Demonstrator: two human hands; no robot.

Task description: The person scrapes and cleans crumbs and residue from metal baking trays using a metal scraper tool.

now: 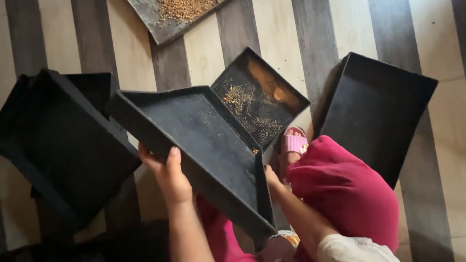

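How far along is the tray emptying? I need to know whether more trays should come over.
Looks partway. Seemingly done: dark trays stacked at left and one at right show no grain. In hand: the left hand and right hand hold a black tray tilted, only a few specks on it. Left: a tray on the floor still has scattered grain, and a board at the top carries a pile.

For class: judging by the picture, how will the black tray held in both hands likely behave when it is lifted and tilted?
The black tray probably stays stiff: held at two edges by the left hand and right hand, it shows no sag. Loose grains on it would likely slide toward the low side.
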